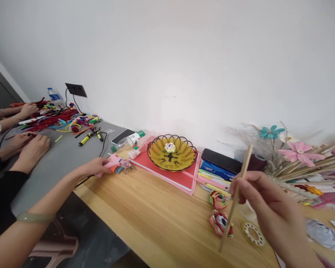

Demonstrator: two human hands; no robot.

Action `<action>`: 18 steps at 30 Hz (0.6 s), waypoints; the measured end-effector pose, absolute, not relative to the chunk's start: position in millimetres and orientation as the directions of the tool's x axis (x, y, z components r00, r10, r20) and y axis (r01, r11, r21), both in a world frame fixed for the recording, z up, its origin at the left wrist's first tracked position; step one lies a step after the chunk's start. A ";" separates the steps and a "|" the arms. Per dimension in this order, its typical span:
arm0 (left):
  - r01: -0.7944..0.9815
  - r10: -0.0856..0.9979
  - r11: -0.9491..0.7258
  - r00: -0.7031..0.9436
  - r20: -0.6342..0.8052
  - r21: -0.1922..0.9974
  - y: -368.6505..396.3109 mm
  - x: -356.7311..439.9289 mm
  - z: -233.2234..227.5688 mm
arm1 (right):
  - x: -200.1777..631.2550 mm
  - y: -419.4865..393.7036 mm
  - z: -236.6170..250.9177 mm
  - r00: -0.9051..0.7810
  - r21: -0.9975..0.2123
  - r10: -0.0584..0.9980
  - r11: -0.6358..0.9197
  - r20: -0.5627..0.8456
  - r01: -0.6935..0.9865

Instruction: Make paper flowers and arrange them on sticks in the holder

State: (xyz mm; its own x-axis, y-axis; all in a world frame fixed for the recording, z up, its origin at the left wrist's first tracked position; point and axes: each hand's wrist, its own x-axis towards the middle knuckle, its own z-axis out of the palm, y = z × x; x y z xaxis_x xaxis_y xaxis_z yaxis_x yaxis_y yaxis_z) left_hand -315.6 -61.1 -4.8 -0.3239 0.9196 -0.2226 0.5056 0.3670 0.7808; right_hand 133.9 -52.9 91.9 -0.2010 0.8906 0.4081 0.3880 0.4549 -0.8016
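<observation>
left hand (pixel 96 166) outstretched, on glue gun (pixel 117 163) | right hand (pixel 257 193) pinches stick (pixel 236 197) (upright)

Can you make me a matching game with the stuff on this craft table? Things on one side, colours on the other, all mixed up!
Things:
1. basket
2. glue gun in the left hand
3. stick in the right hand
4. paper flower at the back

Colours:
A. pale wood
B. teal
C. yellow
D. pink

Pairs: 1-C, 2-D, 3-A, 4-B

Pink glue gun (pixel 115 162), pale wooden stick (pixel 235 199), yellow-and-black basket (pixel 184 156)
</observation>
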 end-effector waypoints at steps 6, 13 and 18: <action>0.400 0.924 0.368 -0.258 -0.282 0.839 -85.3 -291.5 9.1 | 110.4 -53.3 64.2 -0.311 -0.903 0.919 0.330 0.241 0.275; 0.181 0.976 0.130 -0.198 -0.093 0.975 -95.4 -232.8 26.5 | 66.4 -65.7 40.8 -0.517 -0.991 0.856 0.081 0.013 0.109; 0.651 0.931 -0.244 -0.050 0.361 0.719 -102.0 -210.1 22.8 | 62.7 -67.3 30.8 -0.494 -0.990 0.869 0.032 -0.040 0.138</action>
